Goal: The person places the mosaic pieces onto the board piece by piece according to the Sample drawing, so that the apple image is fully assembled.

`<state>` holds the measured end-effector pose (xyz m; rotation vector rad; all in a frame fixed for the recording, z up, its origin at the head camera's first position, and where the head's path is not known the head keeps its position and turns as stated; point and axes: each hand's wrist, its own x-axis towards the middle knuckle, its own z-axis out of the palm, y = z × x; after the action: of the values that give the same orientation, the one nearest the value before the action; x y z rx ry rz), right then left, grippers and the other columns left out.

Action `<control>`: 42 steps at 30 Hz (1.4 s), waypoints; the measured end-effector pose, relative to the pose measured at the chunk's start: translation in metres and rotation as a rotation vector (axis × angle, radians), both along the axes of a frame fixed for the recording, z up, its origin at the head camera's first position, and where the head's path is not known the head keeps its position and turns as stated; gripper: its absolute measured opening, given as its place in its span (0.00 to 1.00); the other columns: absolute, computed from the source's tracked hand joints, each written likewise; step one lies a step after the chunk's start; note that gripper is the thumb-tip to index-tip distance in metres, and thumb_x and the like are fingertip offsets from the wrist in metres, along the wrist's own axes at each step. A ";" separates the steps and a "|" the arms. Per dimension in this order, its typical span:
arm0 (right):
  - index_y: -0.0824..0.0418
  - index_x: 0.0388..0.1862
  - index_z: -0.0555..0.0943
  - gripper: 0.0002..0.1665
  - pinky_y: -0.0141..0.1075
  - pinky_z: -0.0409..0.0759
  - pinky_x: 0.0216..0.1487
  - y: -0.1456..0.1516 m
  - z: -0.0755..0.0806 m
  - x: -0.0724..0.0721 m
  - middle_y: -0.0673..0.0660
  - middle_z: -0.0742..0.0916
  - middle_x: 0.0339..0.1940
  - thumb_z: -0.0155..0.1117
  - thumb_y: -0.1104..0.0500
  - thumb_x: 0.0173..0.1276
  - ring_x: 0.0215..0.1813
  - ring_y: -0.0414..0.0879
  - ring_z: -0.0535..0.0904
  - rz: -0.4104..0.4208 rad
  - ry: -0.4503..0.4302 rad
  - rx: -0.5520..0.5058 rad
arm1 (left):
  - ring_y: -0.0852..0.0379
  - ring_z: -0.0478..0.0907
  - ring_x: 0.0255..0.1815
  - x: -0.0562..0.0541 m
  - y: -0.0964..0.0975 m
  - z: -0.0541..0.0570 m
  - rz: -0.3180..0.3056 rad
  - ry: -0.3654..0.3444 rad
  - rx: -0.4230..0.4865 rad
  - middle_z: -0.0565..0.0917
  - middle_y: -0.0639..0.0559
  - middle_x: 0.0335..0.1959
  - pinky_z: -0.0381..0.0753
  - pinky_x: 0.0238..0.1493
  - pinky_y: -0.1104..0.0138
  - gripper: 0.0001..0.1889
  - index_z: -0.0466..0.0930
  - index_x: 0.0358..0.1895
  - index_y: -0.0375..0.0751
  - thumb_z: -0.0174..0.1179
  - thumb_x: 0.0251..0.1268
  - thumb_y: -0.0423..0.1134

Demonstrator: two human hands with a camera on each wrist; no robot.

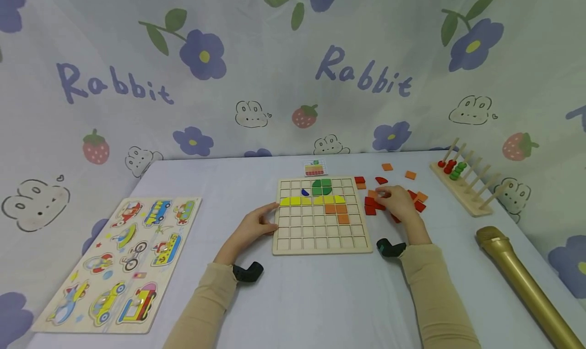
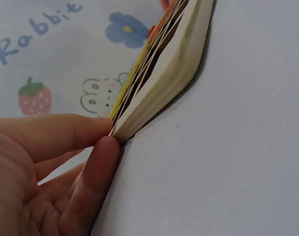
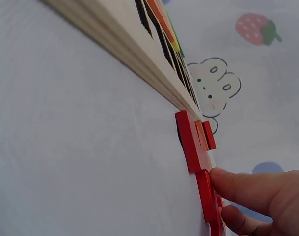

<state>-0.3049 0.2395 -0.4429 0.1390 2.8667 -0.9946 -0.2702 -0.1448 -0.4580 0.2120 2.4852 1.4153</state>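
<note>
1. Brace the board [image 1: 309, 232] at the middle of the desk [image 1: 316, 298] with the left hand [image 1: 252, 226]: index tip and thumb tip resting against the left edge, unclenched, thumb closer to the near left corner.
2. Press there only lightly, to avoid sliding the board into the loose pieces [image 1: 370, 210] lying just off the right edge.
3. With the right hand [image 1: 399, 202], work among those red and orange pieces, index tip at a red piece [image 3: 206, 195] in the right wrist view. Cannot tell whether grasping it or merely touching.
4. For a clean lift, best pinch one piece by opposite sides, leaving the neighbours flat and unscattered.
5. Before choosing a colour, check the card [image 1: 315, 172] just beyond the far edge of the board.
6. Line up any square with the orange pieces [image 1: 330, 208], seated right of centre on the board, below the yellow pieces [image 1: 320, 200]. Lower flat, corners matched to the cell, then press.
7. Reach in low from the right edge, taking care not to knock the green pieces [image 1: 317, 188] near the far edge or the tilted blue piece [image 1: 304, 192] beside them.
</note>
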 end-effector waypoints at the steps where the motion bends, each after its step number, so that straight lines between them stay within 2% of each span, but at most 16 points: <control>1: 0.64 0.57 0.76 0.22 0.53 0.67 0.54 0.000 0.000 0.000 0.69 0.75 0.51 0.58 0.58 0.65 0.53 0.61 0.68 0.008 0.010 0.008 | 0.57 0.74 0.25 0.000 0.000 0.000 0.002 0.000 0.000 0.76 0.47 0.24 0.72 0.30 0.67 0.33 0.66 0.66 0.48 0.64 0.54 0.35; 5: 0.65 0.52 0.76 0.18 0.49 0.69 0.48 0.000 0.000 0.000 0.66 0.76 0.45 0.60 0.60 0.64 0.48 0.58 0.70 0.009 0.041 -0.034 | 0.57 0.74 0.25 0.000 0.000 0.000 0.005 -0.001 -0.003 0.76 0.47 0.24 0.72 0.30 0.67 0.33 0.66 0.66 0.48 0.64 0.55 0.35; 11: 0.64 0.50 0.76 0.17 0.36 0.73 0.35 -0.001 0.001 0.002 0.65 0.78 0.48 0.58 0.56 0.66 0.42 0.53 0.73 -0.031 0.029 -0.164 | 0.57 0.73 0.25 0.000 0.001 0.001 0.005 -0.004 0.000 0.75 0.47 0.24 0.73 0.30 0.67 0.33 0.65 0.66 0.48 0.64 0.54 0.35; 16: 0.63 0.52 0.76 0.20 0.33 0.70 0.35 -0.011 0.008 0.003 0.62 0.81 0.46 0.60 0.53 0.65 0.42 0.49 0.72 -0.055 -0.001 -0.318 | 0.57 0.73 0.24 0.001 0.000 0.001 0.005 -0.003 -0.003 0.75 0.47 0.24 0.72 0.30 0.68 0.33 0.66 0.66 0.48 0.64 0.55 0.35; 18: 0.63 0.52 0.76 0.22 0.33 0.69 0.36 -0.019 0.011 0.003 0.59 0.82 0.45 0.62 0.53 0.64 0.41 0.48 0.72 -0.034 -0.038 -0.381 | 0.57 0.73 0.24 0.001 0.000 0.001 0.007 -0.005 -0.002 0.75 0.47 0.23 0.72 0.29 0.68 0.33 0.66 0.66 0.48 0.64 0.55 0.34; 20: 0.64 0.52 0.76 0.22 0.35 0.70 0.36 -0.030 0.014 0.003 0.57 0.83 0.42 0.63 0.54 0.62 0.38 0.48 0.73 0.022 -0.089 -0.448 | 0.57 0.73 0.24 0.001 0.000 0.002 0.008 -0.005 -0.005 0.75 0.47 0.23 0.72 0.29 0.68 0.33 0.66 0.66 0.48 0.64 0.55 0.35; 23: 0.64 0.48 0.79 0.20 0.37 0.70 0.40 -0.047 0.015 0.004 0.53 0.85 0.38 0.66 0.55 0.60 0.38 0.47 0.74 0.123 -0.135 -0.444 | 0.57 0.73 0.24 0.001 0.001 0.002 0.011 -0.005 -0.006 0.75 0.47 0.23 0.72 0.29 0.68 0.33 0.66 0.66 0.48 0.64 0.55 0.35; 26: 0.62 0.42 0.82 0.15 0.39 0.69 0.45 -0.062 0.014 0.008 0.53 0.85 0.37 0.67 0.55 0.58 0.42 0.46 0.75 0.198 -0.151 -0.382 | 0.57 0.72 0.24 0.001 0.001 0.002 0.010 -0.004 -0.004 0.75 0.47 0.23 0.72 0.29 0.68 0.33 0.66 0.66 0.48 0.64 0.55 0.35; 32: 0.59 0.34 0.83 0.09 0.38 0.70 0.43 -0.078 0.009 0.012 0.54 0.83 0.36 0.69 0.56 0.57 0.43 0.49 0.73 0.225 -0.149 -0.262 | 0.58 0.73 0.24 -0.001 0.001 0.000 0.004 -0.012 0.011 0.75 0.48 0.23 0.73 0.30 0.68 0.33 0.65 0.67 0.48 0.64 0.54 0.35; 42: 0.59 0.32 0.84 0.07 0.35 0.70 0.39 -0.084 0.006 0.014 0.53 0.83 0.33 0.69 0.58 0.56 0.38 0.47 0.73 0.251 -0.100 -0.215 | 0.58 0.72 0.25 -0.002 0.001 -0.001 0.014 -0.007 -0.002 0.75 0.48 0.23 0.72 0.30 0.68 0.33 0.66 0.66 0.48 0.64 0.54 0.34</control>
<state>-0.2913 0.1555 -0.4373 -0.1779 2.5843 -1.1945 -0.2718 -0.1440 -0.4590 0.1888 2.4874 1.4168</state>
